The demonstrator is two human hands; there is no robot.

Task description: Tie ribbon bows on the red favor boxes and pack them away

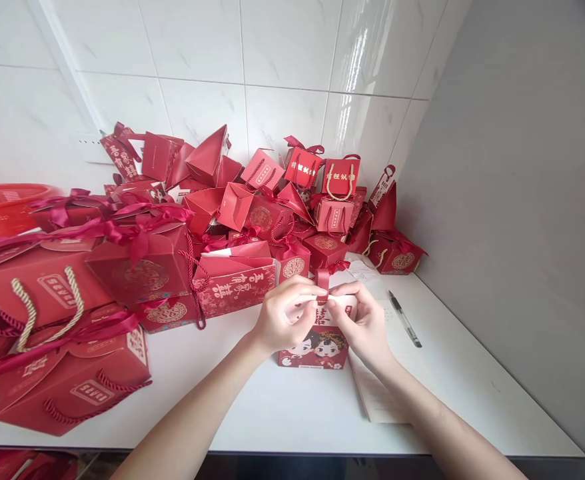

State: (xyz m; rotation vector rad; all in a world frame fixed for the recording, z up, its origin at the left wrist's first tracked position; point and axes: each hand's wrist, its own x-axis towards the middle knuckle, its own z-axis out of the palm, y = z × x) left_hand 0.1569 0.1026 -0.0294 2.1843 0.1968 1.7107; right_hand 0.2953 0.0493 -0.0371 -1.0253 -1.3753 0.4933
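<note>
A small red and white gift box with two cartoon figures on its front stands upright on the white table. From its top edge rises a dark red ribbon loop. My left hand pinches at the ribbon's base from the left, thumb and forefinger close together. On the other side my right hand has its thumb on the box's upper front and its curled forefinger by the ribbon. Both sets of fingertips nearly meet there and partly cover the box's white upper panel.
Stacked red gift boxes with ribbons and rope handles fill the table's left and back. A red plastic basin is at far left. Right of my hands lie a paper pad and a pen. A grey wall bounds the right.
</note>
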